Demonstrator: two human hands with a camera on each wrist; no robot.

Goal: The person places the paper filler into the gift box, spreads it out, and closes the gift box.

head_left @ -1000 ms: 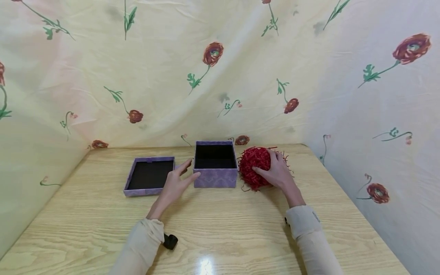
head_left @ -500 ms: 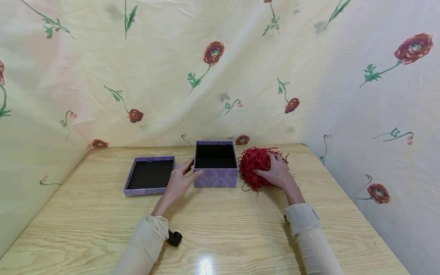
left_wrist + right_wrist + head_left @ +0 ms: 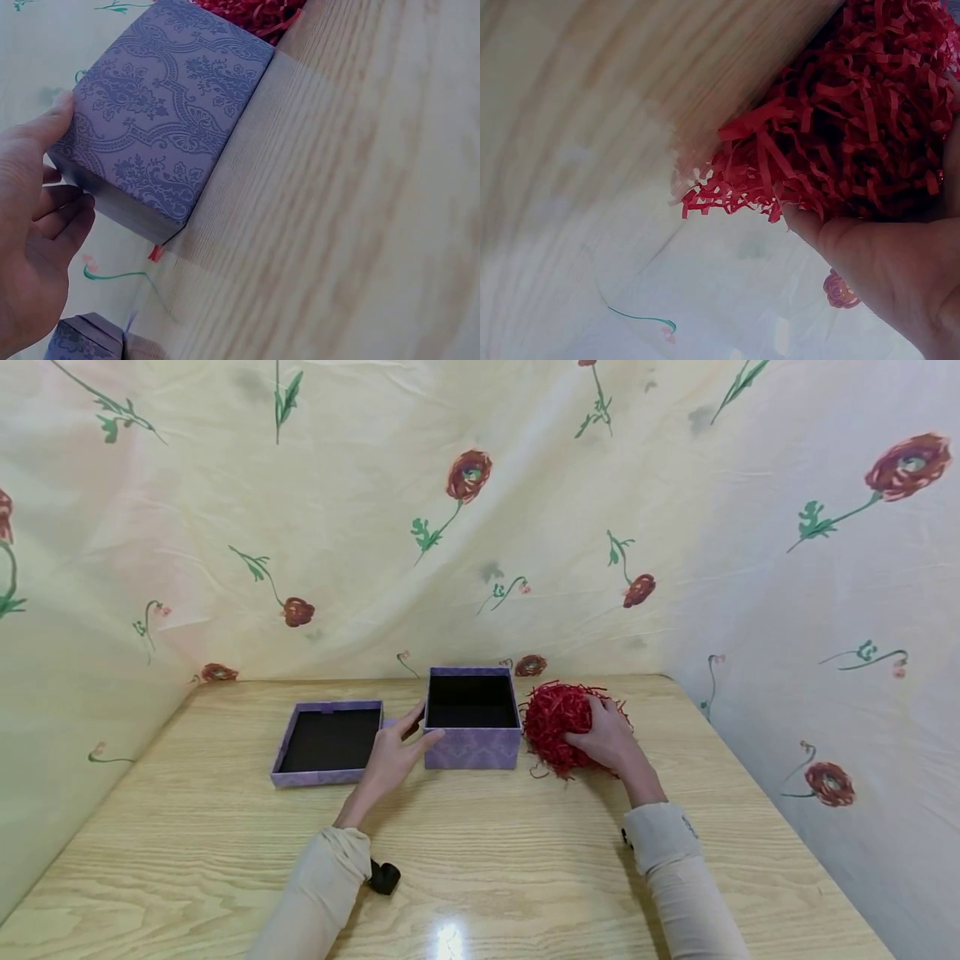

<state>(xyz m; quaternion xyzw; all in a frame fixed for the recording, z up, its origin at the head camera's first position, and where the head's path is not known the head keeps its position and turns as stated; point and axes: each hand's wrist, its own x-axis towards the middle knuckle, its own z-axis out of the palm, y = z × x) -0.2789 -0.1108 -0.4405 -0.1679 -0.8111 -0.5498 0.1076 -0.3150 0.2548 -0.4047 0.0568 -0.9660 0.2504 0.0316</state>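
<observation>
A purple patterned box (image 3: 471, 750) stands open-topped near the back of the table, its inside black. My left hand (image 3: 392, 758) holds its left front corner; in the left wrist view the thumb lies on the patterned front face and the fingers (image 3: 67, 214) curl against the side. Right of the box lies a heap of red shredded paper (image 3: 553, 727). My right hand (image 3: 609, 742) grips this heap from its right side, with the thumb at the front. In the right wrist view, paper strips (image 3: 855, 135) hide most of the right fingers.
A purple lid (image 3: 333, 742) with a black inside lies upturned left of the box. Flowered cloth (image 3: 360, 527) hangs behind the wooden table (image 3: 480, 843) and along its sides. A black wrist device (image 3: 385, 878) shows beside the left sleeve.
My left hand has moved slightly right, up to the box corner. On the right, my thumb has drawn in a little toward the fingers, into the red paper. Box and lid stay put.
</observation>
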